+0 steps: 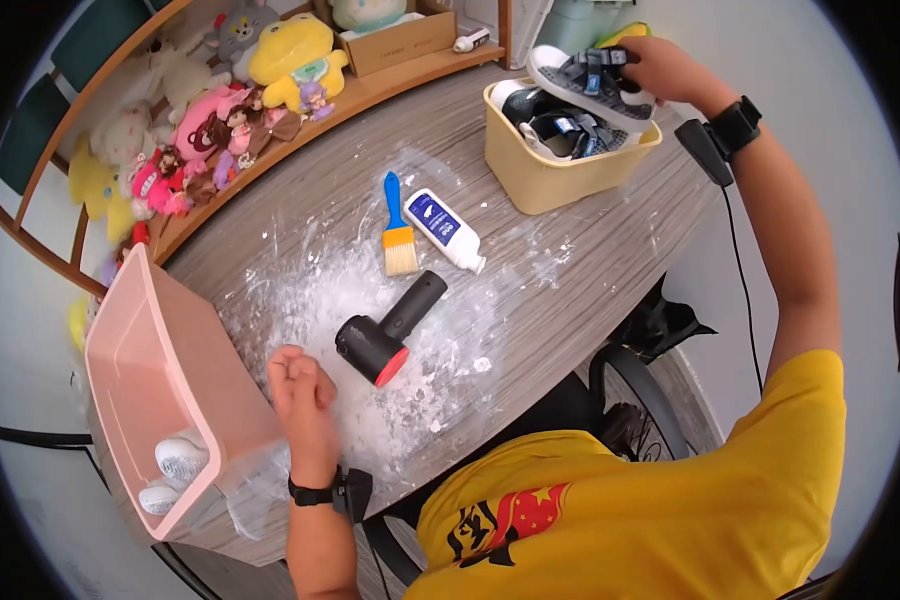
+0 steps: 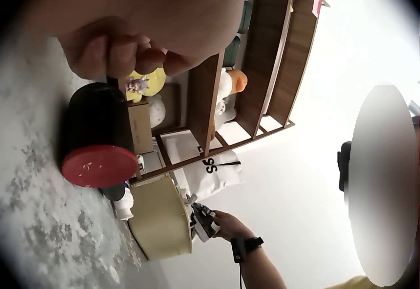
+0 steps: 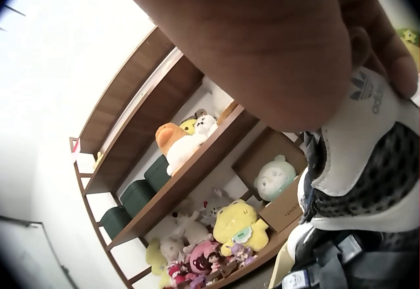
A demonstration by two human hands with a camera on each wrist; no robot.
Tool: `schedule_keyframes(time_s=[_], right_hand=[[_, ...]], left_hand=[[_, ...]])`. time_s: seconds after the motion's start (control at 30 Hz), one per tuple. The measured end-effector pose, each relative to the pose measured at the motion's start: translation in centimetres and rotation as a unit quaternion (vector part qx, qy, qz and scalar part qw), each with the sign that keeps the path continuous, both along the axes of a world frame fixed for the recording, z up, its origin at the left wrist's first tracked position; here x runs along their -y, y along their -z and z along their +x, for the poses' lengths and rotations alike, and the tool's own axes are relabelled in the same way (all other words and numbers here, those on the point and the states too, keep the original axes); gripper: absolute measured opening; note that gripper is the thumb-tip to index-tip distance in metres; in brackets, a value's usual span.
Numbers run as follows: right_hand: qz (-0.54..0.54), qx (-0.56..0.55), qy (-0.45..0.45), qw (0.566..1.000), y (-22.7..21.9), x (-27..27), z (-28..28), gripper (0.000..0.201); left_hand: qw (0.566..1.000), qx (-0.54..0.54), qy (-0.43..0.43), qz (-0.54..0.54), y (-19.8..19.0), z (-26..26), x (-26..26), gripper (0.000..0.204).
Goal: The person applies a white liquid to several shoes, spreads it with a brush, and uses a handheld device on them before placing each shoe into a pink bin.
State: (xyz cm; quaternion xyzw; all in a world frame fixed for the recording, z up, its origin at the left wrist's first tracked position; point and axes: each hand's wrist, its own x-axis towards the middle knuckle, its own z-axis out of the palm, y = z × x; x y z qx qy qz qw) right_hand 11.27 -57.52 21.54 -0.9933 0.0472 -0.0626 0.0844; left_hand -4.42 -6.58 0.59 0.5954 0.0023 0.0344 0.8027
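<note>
My right hand [image 1: 660, 70] grips a black-and-white strapped shoe [image 1: 582, 88] over the cream bin [image 1: 560, 180]. In the right wrist view, the fingers lie against the white heel of that shoe [image 3: 357, 128], which bears a trefoil logo. Beneath it, another strapped shoe [image 1: 570, 135] sits in the bin. Loosely bent and holding nothing, the fingers of my left hand [image 1: 305, 410] hang above the table beside the pink bin [image 1: 225, 370]. Close to that hand lies a black handheld device [image 1: 370, 345] with a red-rimmed head, shown red-faced in the left wrist view.
White powder and smears cover much of the grey wood-grain table [image 1: 300, 210]. A blue-handled paintbrush [image 1: 397, 225] and a white bottle [image 1: 445, 230] lie mid-table. White shoes [image 1: 180, 458] rest inside the pink bin. Behind stands a wooden shelf [image 1: 380, 85] with plush toys.
</note>
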Motion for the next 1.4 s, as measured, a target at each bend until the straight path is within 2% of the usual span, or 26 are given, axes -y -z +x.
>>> schedule_keyframes(time_s=[0.07, 0.1, 0.13, 0.2, 0.27, 0.37, 0.43, 0.47, 0.53, 0.57, 0.67, 0.7, 0.77, 0.83, 0.9, 0.97, 1.0, 1.03, 1.07, 1.1, 1.17, 1.2, 1.27, 1.3, 1.4], right_hand=[[0.022, 0.030, -0.012, 0.999, -0.8, 0.1, 1.0, 0.037], [0.036, 0.097, -0.019, 0.994, -1.1, -1.1, 0.6, 0.035], [0.036, 0.106, 0.010, 0.994, -2.4, -3.7, -0.5, 0.035], [0.080, 0.144, -0.061, 0.985, -3.5, -6.4, -1.1, 0.035], [0.127, 0.137, -0.132, 0.973, -4.2, -9.6, -1.6, 0.035], [0.177, 0.069, -0.208, 0.960, -1.4, -14.5, -1.5, 0.034], [0.196, 0.034, -0.285, 0.938, 1.4, -18.5, -1.1, 0.032], [0.210, -0.029, -0.272, 0.939, 1.9, -20.8, -1.6, 0.030], [0.225, -0.151, -0.234, 0.934, 2.9, -25.3, -2.4, 0.026], [0.180, -0.096, -0.285, 0.937, 5.0, -26.5, -1.8, 0.028], [0.119, -0.095, -0.384, 0.911, 10.2, -29.0, -1.1, 0.034], [0.112, -0.138, -0.417, 0.891, 11.1, -29.2, -1.4, 0.035], [0.099, -0.137, -0.430, 0.887, 10.4, -28.3, -1.9, 0.039], [0.131, -0.113, -0.432, 0.885, 7.3, -26.5, -2.3, 0.034], [0.128, -0.066, -0.403, 0.904, 3.0, -23.9, -2.8, 0.030], [0.220, -0.074, -0.278, 0.932, 1.0, -20.5, -2.7, 0.025], [0.151, -0.048, -0.250, 0.955, -0.3, -18.5, -2.3, 0.025], [0.133, -0.023, -0.201, 0.970, -0.8, -16.7, -2.0, 0.025], [0.092, 0.002, -0.194, 0.977, -0.8, -14.3, -1.7, 0.024], [0.047, -0.020, -0.164, 0.985, -0.6, -12.2, -1.1, 0.026], [0.001, -0.051, -0.164, 0.985, 0.6, -10.1, -2.0, 0.032], [-0.027, -0.089, -0.160, 0.983, 1.4, -9.6, -2.5, 0.034], [0.000, 0.004, -0.202, 0.979, 3.4, -9.2, -3.4, 0.036], [-0.002, 0.017, -0.199, 0.980, 3.7, -9.6, -3.6, 0.032], [-0.030, -0.005, -0.223, 0.974, 3.4, -10.9, -3.8, 0.027]], left_hand=[[0.998, -0.030, -0.057, 0.024, 0.1, 0.3, 0.8, 0.028], [0.994, -0.045, -0.090, 0.038, 0.0, 0.4, 0.8, 0.031], [0.996, -0.028, -0.041, 0.073, 0.7, 0.4, 0.4, 0.034], [0.988, 0.007, 0.059, 0.142, 2.5, 0.8, -0.4, 0.039], [0.987, -0.009, 0.130, 0.089, 1.9, 0.3, 0.4, 0.044], [0.958, -0.036, 0.279, 0.062, 1.4, 0.1, -0.2, 0.043], [0.952, -0.025, 0.299, 0.065, 1.0, -0.4, 0.1, 0.044], [0.957, 0.001, 0.277, 0.082, 0.8, -0.7, 0.5, 0.045], [0.959, -0.028, 0.272, 0.075, 0.1, -0.8, 0.4, 0.044], [0.968, -0.015, 0.241, 0.061, 0.2, -0.8, 0.0, 0.043], [0.983, 0.017, 0.180, 0.038, 0.7, 0.0, 0.5, 0.041], [0.985, 0.020, 0.165, 0.047, 0.4, -0.1, 0.4, 0.040], [0.987, 0.034, 0.149, 0.056, 0.2, -0.1, 0.4, 0.039], [0.989, 0.032, 0.135, 0.055, -0.2, -0.4, 0.6, 0.039], [0.991, 0.018, 0.120, 0.050, -1.0, -0.7, 0.5, 0.038], [0.993, 0.011, 0.108, 0.045, -1.4, -0.6, 0.2, 0.037], [0.993, 0.007, 0.112, 0.041, -1.3, -0.6, 0.1, 0.037], [0.993, 0.002, 0.116, 0.037, -1.2, -0.6, 0.0, 0.037], [0.992, -0.004, 0.118, 0.034, -1.1, -0.7, -0.1, 0.037], [0.992, 0.011, 0.108, 0.060, -0.7, -0.7, 0.0, 0.038], [0.989, 0.038, 0.085, 0.116, 0.2, -0.8, 0.1, 0.041], [0.975, 0.087, 0.066, 0.195, -0.1, -0.8, 0.3, 0.041], [0.919, 0.175, 0.024, 0.352, -1.3, -0.5, 0.8, 0.042], [0.929, 0.149, 0.061, 0.333, -1.4, -0.5, 0.6, 0.044], [0.926, 0.119, 0.103, 0.343, -0.7, -0.4, 0.6, 0.053]])
